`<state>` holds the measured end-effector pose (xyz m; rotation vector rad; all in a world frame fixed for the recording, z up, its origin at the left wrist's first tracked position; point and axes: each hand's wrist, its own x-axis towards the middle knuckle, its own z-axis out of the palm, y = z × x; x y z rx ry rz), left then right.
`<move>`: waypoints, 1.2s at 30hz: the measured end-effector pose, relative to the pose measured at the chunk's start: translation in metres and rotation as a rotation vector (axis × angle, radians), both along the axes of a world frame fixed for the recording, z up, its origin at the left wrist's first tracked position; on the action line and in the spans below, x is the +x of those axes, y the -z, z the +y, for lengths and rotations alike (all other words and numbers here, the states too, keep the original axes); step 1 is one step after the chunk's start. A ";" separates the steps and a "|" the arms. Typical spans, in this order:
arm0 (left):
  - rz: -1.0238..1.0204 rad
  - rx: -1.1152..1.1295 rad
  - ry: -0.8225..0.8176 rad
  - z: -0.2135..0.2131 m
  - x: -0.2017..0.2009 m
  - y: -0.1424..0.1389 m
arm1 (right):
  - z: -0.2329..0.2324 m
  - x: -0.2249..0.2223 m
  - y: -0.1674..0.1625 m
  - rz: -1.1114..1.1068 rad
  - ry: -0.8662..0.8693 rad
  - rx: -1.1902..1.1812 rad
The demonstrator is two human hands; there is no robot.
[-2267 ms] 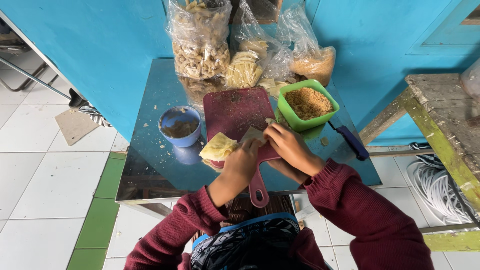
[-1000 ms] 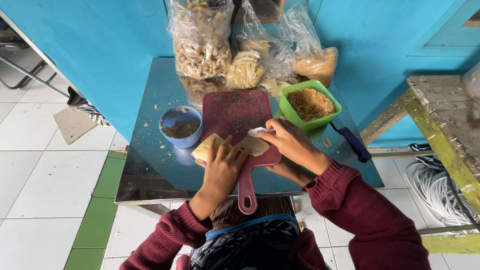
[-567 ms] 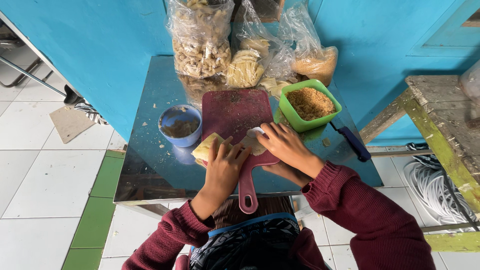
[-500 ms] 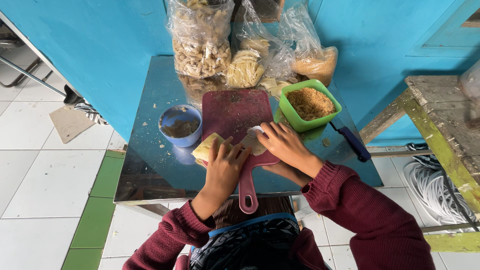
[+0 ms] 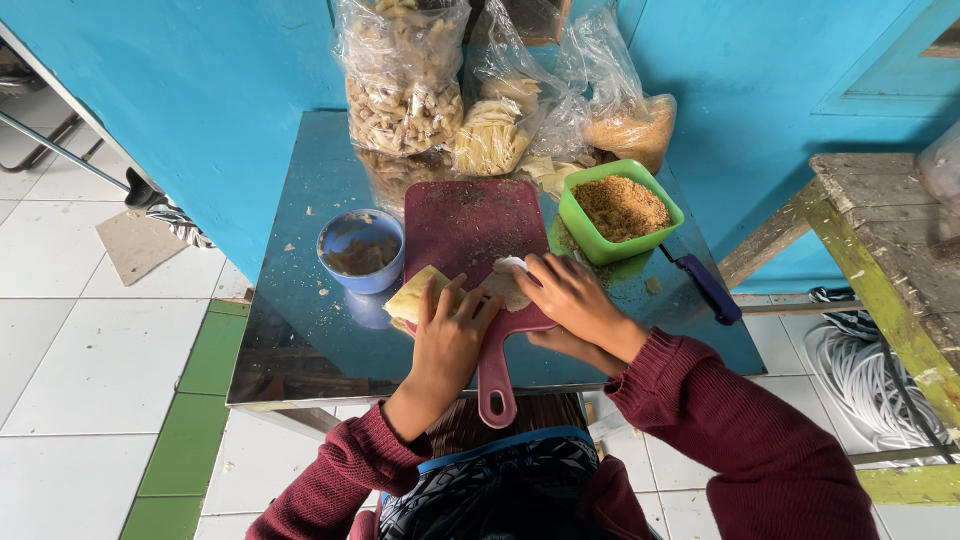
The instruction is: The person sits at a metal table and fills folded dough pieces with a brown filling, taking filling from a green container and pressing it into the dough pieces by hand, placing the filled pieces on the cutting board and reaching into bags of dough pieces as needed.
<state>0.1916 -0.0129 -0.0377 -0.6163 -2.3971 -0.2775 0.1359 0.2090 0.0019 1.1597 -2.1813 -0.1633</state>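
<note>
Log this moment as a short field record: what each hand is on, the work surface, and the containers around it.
left hand: flat on a pale yellow slab of food at the board's near left edge
right hand: on a small whitish piece beside the slab
cutting board: dark red, handle toward the person
table: shiny metal, scattered with crumbs
blue bowl: left of the board, brown contents
green tub: right of the board, brown crumbs
plastic bags: at the back, pale snacks inside

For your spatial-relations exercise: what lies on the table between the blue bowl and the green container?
In the head view, the dark red cutting board fills the stretch between the blue bowl and the green container, its far end bare apart from crumbs.
</note>
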 end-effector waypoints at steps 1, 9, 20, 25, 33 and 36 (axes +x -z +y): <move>0.000 0.000 -0.001 0.000 0.000 0.000 | -0.001 -0.005 0.004 0.024 0.024 -0.009; 0.020 -0.012 -0.008 0.000 0.001 -0.001 | -0.002 -0.023 0.013 0.011 0.155 -0.081; 0.047 -0.004 -0.009 0.001 0.001 0.001 | 0.059 -0.076 -0.032 -0.040 0.483 -0.215; 0.061 -0.006 -0.033 0.002 0.002 0.002 | 0.095 -0.109 -0.027 -0.403 0.613 -0.132; 0.059 -0.008 -0.039 0.002 0.003 0.002 | 0.092 -0.116 -0.009 -0.401 0.613 -0.155; 0.062 0.004 -0.032 0.003 0.004 0.001 | 0.091 -0.110 -0.015 -0.412 0.570 -0.194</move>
